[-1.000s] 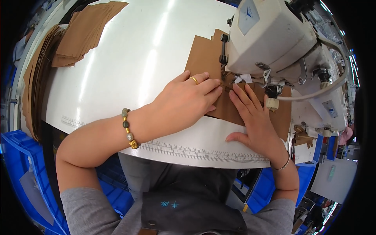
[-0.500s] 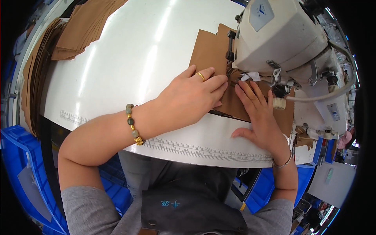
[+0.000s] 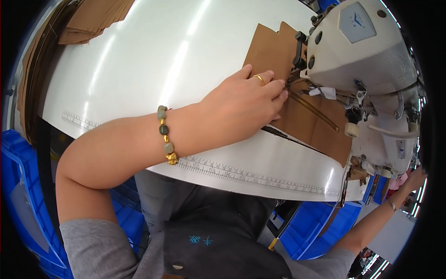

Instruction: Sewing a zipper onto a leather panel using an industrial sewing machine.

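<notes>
My left hand [image 3: 253,100], wearing a gold ring and a beaded bracelet, lies with fingers apart and slightly bent on a brown paper-like piece [image 3: 265,46] beside the white sewing machine's head [image 3: 357,56]. A narrow gold-coloured strip [image 3: 316,111] runs diagonally across that piece, right of my fingers, from under the needle area. A small white scrap [image 3: 325,92] is caught among the metal fittings. My right hand [image 3: 416,179] is stretched out past the machine's right side at the dark rim of the view, its fingers too dim and small to make out.
Layered brown pieces [image 3: 95,18] and an upright stack [image 3: 35,74] lie at the left of the curved white table [image 3: 139,69], whose front edge carries a ruler scale. Blue bins [image 3: 21,195] hang below at the left and another blue bin [image 3: 313,223] at the right.
My right hand has left the brown piece and swung out to the far right, uncovering the gold strip. My left hand stays on the piece; the view has shifted.
</notes>
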`<state>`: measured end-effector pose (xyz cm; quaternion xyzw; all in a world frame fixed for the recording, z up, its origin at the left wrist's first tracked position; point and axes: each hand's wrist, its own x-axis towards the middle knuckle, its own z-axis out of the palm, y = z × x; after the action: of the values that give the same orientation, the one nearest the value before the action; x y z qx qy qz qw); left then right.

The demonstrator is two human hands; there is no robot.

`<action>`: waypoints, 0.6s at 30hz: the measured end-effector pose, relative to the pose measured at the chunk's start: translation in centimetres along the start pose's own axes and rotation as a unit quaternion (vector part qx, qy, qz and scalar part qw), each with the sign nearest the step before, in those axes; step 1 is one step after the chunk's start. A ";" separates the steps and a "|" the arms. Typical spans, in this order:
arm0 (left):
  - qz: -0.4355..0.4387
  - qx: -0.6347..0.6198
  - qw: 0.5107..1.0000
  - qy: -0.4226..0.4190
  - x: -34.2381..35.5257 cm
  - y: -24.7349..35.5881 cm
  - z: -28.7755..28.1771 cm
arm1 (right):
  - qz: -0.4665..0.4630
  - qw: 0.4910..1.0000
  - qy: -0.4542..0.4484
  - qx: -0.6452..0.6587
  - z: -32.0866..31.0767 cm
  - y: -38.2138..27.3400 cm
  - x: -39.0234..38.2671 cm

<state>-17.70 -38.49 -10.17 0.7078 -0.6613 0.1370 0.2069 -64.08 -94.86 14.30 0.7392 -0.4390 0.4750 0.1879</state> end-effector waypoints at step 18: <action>-0.006 0.008 0.999 -0.043 0.1 0.6 -0.4 | 0.367 0.846 -0.130 0.364 0.1 -0.2 -9.4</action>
<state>-18.21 -38.40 -9.74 0.7189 -0.6640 0.1108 0.1732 -65.41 -90.39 6.12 0.5946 -0.4942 0.5346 -0.3412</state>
